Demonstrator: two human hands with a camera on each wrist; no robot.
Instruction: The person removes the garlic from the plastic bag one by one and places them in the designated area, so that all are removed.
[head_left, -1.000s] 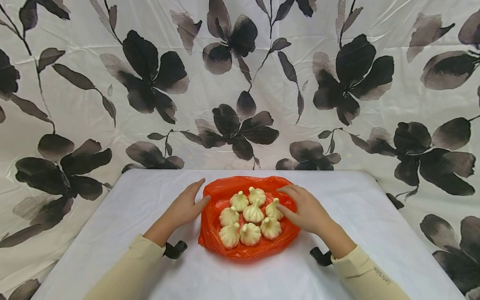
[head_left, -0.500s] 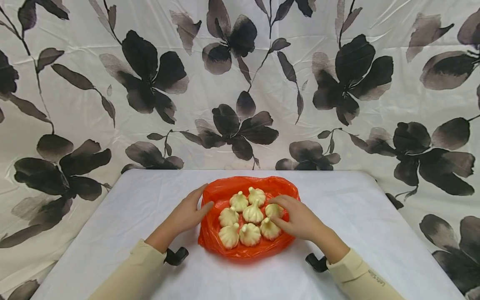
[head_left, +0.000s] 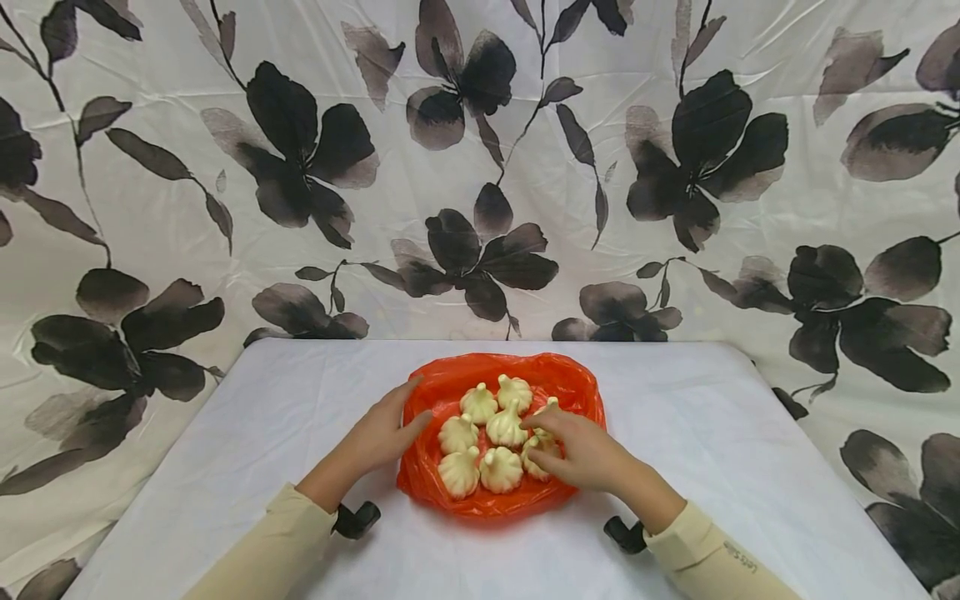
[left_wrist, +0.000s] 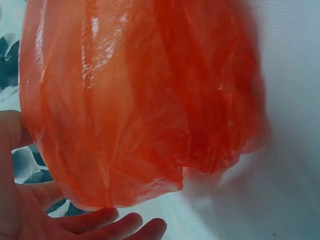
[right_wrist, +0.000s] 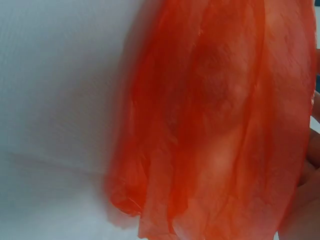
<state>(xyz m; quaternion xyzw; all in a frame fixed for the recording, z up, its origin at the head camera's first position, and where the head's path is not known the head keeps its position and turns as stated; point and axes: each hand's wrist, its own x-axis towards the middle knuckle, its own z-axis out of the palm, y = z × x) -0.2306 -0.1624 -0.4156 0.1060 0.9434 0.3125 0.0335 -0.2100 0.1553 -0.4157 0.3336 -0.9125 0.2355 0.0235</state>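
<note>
Eight plump, cream-white garlic bulbs [head_left: 507, 427] sit bunched inside a thin, crumpled, red plastic bag [head_left: 540, 497] on the white cloth-covered table [head_left: 675, 383]; the right hand [head_left: 585, 452] hangs over the right side, thumb and fingers wide apart about the near-right bulb [head_left: 536, 471], contact hard to tell; the left hand [head_left: 377, 439] spreads loosely at the bag's left rim, no firm pinch shown; the bulbs look light and firm, their skins perhaps slippery, best gripped round the belly; the soft bag would probably sag.
</note>
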